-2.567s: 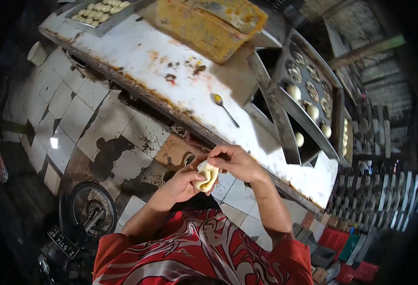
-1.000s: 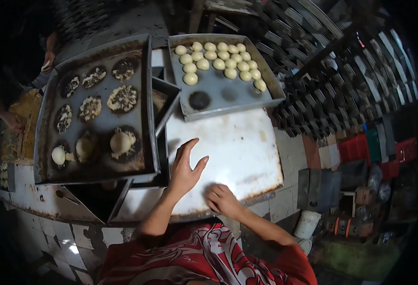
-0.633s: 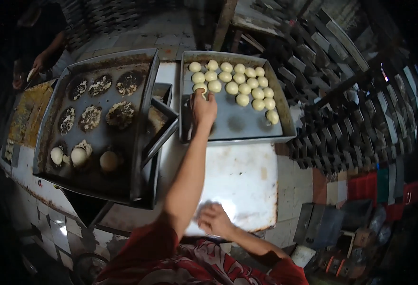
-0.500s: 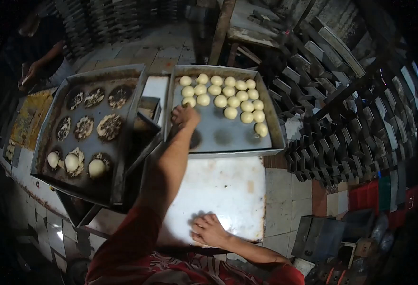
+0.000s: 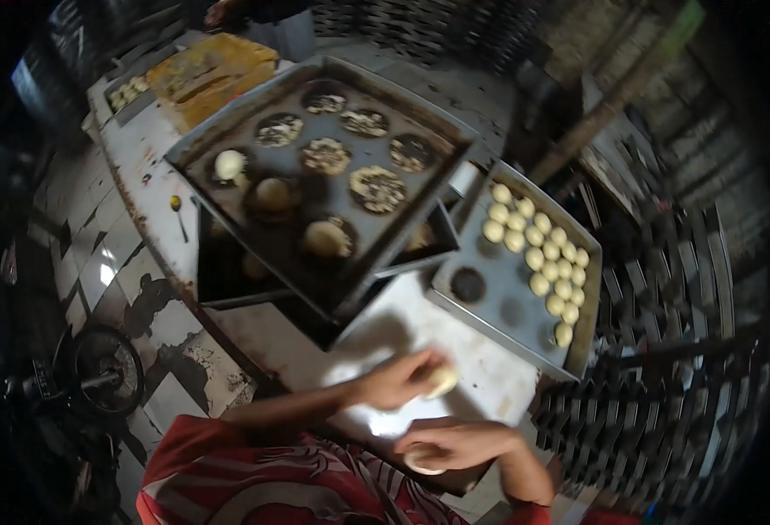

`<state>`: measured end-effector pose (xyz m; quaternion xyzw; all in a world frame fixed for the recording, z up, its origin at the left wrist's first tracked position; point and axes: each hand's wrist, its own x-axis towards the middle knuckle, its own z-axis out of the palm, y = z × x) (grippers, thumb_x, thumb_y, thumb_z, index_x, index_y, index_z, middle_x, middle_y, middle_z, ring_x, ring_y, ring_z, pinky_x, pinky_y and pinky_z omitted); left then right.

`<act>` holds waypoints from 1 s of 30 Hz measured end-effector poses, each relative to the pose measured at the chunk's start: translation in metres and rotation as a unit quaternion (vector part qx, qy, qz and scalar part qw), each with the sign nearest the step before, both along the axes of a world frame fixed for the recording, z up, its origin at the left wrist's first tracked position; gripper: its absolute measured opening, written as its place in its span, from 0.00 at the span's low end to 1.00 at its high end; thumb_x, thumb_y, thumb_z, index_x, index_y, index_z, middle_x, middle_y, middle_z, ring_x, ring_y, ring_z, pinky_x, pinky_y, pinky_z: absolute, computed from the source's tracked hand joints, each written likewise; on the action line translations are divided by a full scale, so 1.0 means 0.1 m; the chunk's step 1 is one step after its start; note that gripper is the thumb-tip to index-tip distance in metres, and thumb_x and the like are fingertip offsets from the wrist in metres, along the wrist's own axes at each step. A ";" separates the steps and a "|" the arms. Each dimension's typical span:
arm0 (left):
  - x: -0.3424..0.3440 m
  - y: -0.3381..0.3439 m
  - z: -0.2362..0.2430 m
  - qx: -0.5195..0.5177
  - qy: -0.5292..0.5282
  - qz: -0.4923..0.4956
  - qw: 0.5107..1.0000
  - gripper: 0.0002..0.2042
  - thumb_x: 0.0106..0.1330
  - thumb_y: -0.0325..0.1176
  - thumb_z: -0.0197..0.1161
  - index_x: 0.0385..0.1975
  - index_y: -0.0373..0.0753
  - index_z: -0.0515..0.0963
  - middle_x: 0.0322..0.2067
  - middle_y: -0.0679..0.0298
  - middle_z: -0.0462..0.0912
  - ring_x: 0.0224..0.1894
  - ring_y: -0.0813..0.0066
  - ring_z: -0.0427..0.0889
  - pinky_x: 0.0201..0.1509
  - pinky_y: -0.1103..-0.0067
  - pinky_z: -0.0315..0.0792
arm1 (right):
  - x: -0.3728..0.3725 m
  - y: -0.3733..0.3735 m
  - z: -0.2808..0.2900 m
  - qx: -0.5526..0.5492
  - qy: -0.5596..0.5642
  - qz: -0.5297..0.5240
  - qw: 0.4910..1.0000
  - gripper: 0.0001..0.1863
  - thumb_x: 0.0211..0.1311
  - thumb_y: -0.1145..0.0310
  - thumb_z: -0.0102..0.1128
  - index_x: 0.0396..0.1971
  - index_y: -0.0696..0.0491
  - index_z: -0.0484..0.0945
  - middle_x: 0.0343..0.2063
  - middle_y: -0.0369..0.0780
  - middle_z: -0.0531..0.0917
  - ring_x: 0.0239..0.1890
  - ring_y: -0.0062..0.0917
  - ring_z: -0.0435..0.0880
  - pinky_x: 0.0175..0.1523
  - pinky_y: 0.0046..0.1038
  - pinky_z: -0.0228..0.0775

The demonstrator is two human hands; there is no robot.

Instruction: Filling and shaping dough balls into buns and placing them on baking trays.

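Left hand [image 5: 398, 381] is back from the tray [image 5: 500, 302], grip closed on a dough ball [image 5: 442, 381], right hand [image 5: 455, 442] cupping a flattened piece [image 5: 421, 459] over the desk [image 5: 402, 337]

No packages, labels, signs, screens — none visible.

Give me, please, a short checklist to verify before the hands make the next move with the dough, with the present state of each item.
1. Left hand holds a dough ball: ok, pale ball at its fingertips.
2. Right hand has a dough piece: ok, it shows under the palm; shape cannot tell.
3. Work surface bare near the hands: ok.
4. Tray of dough balls has stock: ok, two rows along its far side.
5. Dark baking tray has free spots: cannot tell, several hold filled pieces.
6. Spoon within reach: not ok, far to the left.
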<state>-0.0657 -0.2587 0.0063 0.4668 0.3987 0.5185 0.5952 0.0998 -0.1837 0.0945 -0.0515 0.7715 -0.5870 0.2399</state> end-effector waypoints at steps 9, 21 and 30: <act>-1.75 -1.74 -0.05 -0.251 -0.250 -0.144 0.924 0.24 0.66 0.34 0.53 0.61 0.39 0.59 0.56 0.58 0.65 0.59 0.71 0.63 0.62 0.77 0.56 | -3.40 0.98 0.93 0.359 0.217 -0.228 0.879 0.11 0.55 0.65 0.55 0.33 0.57 0.74 0.33 0.42 0.74 0.42 0.30 0.72 0.48 0.30 0.63; -3.34 -2.23 0.31 0.076 -0.477 -0.130 0.866 0.26 0.63 0.30 0.55 0.62 0.36 0.58 0.60 0.54 0.62 0.58 0.66 0.67 0.59 0.73 0.63 | -3.70 -0.45 1.12 0.425 0.173 -0.491 0.740 0.18 0.57 0.62 0.57 0.42 0.59 0.73 0.38 0.48 0.77 0.41 0.39 0.78 0.45 0.32 0.70; -3.49 -2.82 0.45 -0.019 -0.136 0.093 0.986 0.29 0.63 0.20 0.51 0.65 0.37 0.51 0.57 0.64 0.64 0.53 0.79 0.67 0.55 0.82 0.63 | -4.66 -1.88 -0.24 -0.029 0.155 -0.529 0.834 0.12 0.62 0.65 0.51 0.33 0.61 0.75 0.30 0.45 0.80 0.31 0.29 0.79 0.37 0.28 0.69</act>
